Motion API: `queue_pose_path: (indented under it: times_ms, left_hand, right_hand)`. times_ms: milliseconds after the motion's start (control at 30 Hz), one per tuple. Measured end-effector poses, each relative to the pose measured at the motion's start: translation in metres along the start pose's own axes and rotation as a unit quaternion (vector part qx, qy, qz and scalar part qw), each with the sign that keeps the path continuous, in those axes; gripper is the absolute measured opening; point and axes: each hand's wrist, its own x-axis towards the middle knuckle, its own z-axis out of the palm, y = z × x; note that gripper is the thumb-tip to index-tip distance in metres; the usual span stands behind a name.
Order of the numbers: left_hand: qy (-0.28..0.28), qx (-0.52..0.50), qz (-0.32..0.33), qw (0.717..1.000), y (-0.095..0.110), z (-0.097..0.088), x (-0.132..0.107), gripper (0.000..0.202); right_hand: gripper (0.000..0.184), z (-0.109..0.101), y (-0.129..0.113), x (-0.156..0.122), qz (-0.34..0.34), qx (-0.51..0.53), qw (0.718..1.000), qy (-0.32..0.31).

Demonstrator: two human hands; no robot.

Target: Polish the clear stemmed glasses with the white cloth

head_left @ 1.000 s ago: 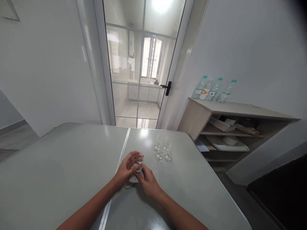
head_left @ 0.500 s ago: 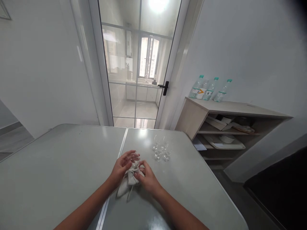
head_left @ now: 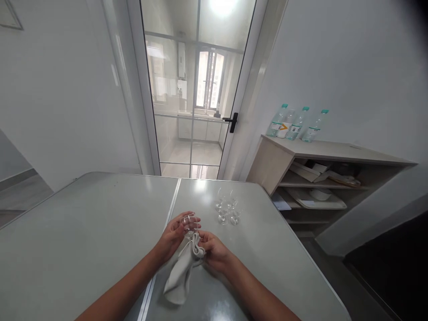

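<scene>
My left hand [head_left: 174, 232] is closed around the bowl of a small clear stemmed glass [head_left: 190, 221], which it holds above the table. Pinched in my right hand [head_left: 214, 249] is a pale grey cloth [head_left: 182, 274], bunched up against the lower end of the glass. The cloth's loose part hangs down toward me over the table. The foot of the glass is mostly hidden by the cloth and fingers. Several similar clear glasses [head_left: 235, 217] stand upright in a cluster beyond my right hand.
The grey table [head_left: 100, 232] has a pale seam [head_left: 174, 196] running away from me. To the right stands a wooden shelf unit [head_left: 277, 162] with several plastic bottles [head_left: 296, 125] on top. A glass door [head_left: 174, 147] with a black handle [head_left: 233, 122] lies beyond the far edge.
My right hand has shifted slightly right and turned, with the cloth now bunched and hanging lower. The glass in my left hand has tilted a little. The view has shifted slightly.
</scene>
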Motion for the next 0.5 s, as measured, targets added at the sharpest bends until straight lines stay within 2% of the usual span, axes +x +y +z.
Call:
queue_pose_path:
  times_ms: [67, 100, 167, 200, 233, 300, 367, 400, 433, 467, 500]
  left_hand:
    - [-0.002, -0.013, 0.002, 1.000, 0.000, 0.001, -0.001, 0.064]
    - [0.003, -0.011, 0.011, 1.000, -0.001, 0.002, -0.001, 0.065]
    - [0.023, 0.014, 0.039, 0.999, -0.001, 0.002, -0.001, 0.068]
    - [0.033, 0.034, 0.054, 0.997, 0.000, 0.002, -0.001, 0.068]
    - [0.041, 0.057, 0.066, 0.995, 0.000, 0.002, -0.001, 0.069]
    - [0.051, 0.095, 0.082, 0.991, 0.000, 0.002, 0.001, 0.068]
    - [0.050, 0.112, 0.095, 0.988, 0.001, 0.001, 0.001, 0.067]
    - [0.045, 0.114, 0.101, 0.987, 0.001, 0.001, 0.002, 0.067]
    - [0.038, 0.114, 0.104, 0.987, 0.002, 0.000, 0.002, 0.067]
    - [0.029, 0.111, 0.101, 0.988, 0.003, -0.001, 0.002, 0.068]
    - [0.018, 0.105, 0.093, 0.990, 0.003, -0.003, 0.001, 0.069]
  right_hand:
    - [0.025, -0.002, -0.001, 0.001, 0.011, 0.025, 1.000, -0.008]
    - [0.024, -0.004, -0.001, 0.001, -0.003, 0.022, 1.000, 0.007]
    - [0.023, -0.007, 0.000, 0.001, -0.066, -0.040, 0.994, 0.072]
    - [0.026, -0.008, 0.001, 0.000, -0.108, -0.102, 0.982, 0.113]
    - [0.028, -0.009, 0.002, -0.001, -0.151, -0.178, 0.961, 0.149]
    - [0.027, -0.008, 0.004, -0.005, -0.217, -0.327, 0.900, 0.189]
    - [0.021, -0.006, 0.006, -0.008, -0.252, -0.413, 0.852, 0.200]
    - [0.020, -0.004, 0.007, -0.009, -0.260, -0.427, 0.842, 0.205]
    - [0.019, -0.002, 0.007, -0.009, -0.262, -0.423, 0.841, 0.213]
    - [0.020, -0.001, 0.006, -0.008, -0.254, -0.403, 0.852, 0.219]
    - [0.023, 0.000, 0.005, -0.007, -0.236, -0.366, 0.874, 0.218]
